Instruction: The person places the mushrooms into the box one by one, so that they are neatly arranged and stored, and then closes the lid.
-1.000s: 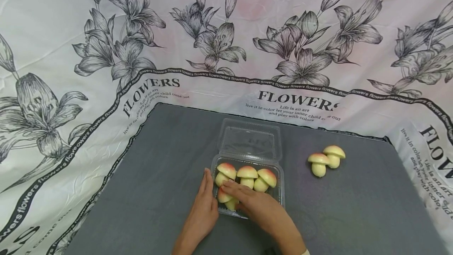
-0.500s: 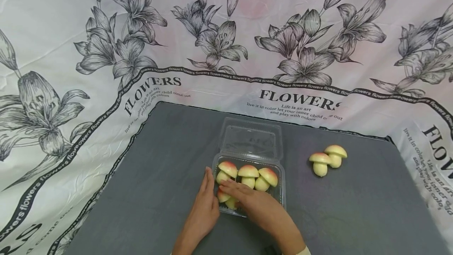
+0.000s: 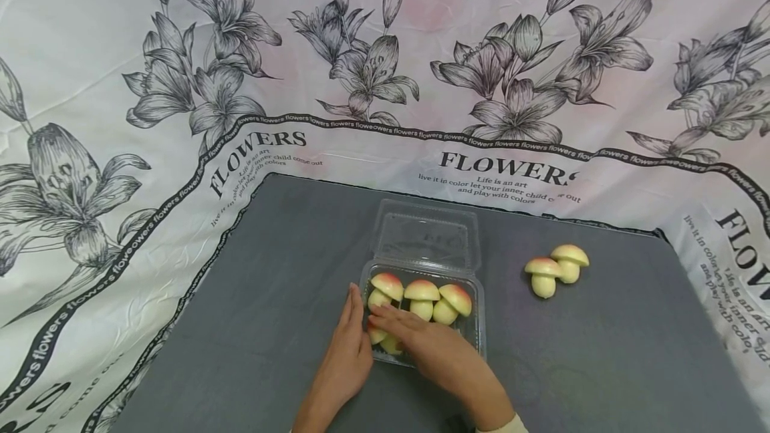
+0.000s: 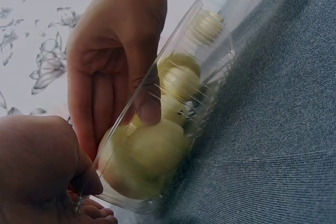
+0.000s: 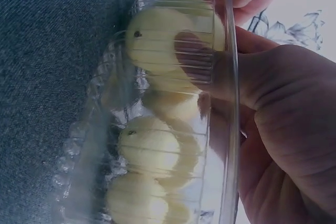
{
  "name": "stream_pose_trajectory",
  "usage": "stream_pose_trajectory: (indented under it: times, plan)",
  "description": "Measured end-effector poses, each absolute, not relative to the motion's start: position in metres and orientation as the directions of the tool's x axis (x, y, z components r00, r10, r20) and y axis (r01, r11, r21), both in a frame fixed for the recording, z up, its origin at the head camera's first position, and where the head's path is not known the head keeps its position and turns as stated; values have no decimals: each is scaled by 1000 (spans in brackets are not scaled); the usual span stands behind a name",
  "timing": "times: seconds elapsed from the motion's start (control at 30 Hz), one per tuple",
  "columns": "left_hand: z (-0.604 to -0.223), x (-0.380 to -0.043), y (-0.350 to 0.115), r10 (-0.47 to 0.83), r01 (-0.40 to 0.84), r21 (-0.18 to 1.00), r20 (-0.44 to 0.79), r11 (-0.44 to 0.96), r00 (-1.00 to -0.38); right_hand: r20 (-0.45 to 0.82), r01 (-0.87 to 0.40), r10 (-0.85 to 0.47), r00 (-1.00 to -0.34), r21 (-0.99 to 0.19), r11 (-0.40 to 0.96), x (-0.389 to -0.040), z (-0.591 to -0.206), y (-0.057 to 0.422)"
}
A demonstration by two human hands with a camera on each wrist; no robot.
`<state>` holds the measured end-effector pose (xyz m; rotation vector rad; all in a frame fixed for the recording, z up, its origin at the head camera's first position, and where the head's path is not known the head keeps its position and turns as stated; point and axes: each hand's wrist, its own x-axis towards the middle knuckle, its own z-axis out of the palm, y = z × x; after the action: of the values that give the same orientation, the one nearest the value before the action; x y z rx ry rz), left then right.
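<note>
A clear plastic clamshell box (image 3: 479,326) lies with its lid folded back. Several yellow artificial mushrooms with reddish caps are inside, three of them along the back, including a middle one (image 3: 421,291). My left hand (image 3: 344,353) is at the box's left side, thumb and fingers pinching its rim, as the left wrist view shows. My right hand (image 3: 442,353) reaches into the front left of the box and holds another mushroom (image 3: 391,344), thumb against its stem (image 5: 152,40) and fingers over the cap. Those fingers hide much of that mushroom in the head view.
Two more artificial mushrooms, one in front (image 3: 543,278) and one behind (image 3: 570,261), stand together on the grey table (image 3: 289,252) right of the box. The transparent lid (image 3: 428,236) leans back behind it. A flower-printed cloth (image 3: 361,152) surrounds the table's back and sides.
My right hand has shifted slightly left with the mushroom, whose cap is now more covered by the fingers. The left hand and the box have hardly moved.
</note>
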<state>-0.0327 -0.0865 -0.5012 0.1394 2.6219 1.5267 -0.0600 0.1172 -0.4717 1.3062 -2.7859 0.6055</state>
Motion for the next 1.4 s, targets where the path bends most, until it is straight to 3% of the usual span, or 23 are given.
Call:
stream_pose_trajectory:
  times: [0.8, 1.07, 1.4]
  plan:
    - [-500, -31, -86, 118, 51, 860, -11, 508, -993, 161, -730, -730, -664, -351, 587, -61, -472, 118]
    - [-501, -31, -86, 107, 68, 858, 15, 509, -994, 257, -757, -715, -650, -306, 578, -64, -471, 125]
    - [-501, -30, -85, 113, 80, 867, 28, 492, -993, 289, -707, -649, -704, -381, 596, -70, -463, 141]
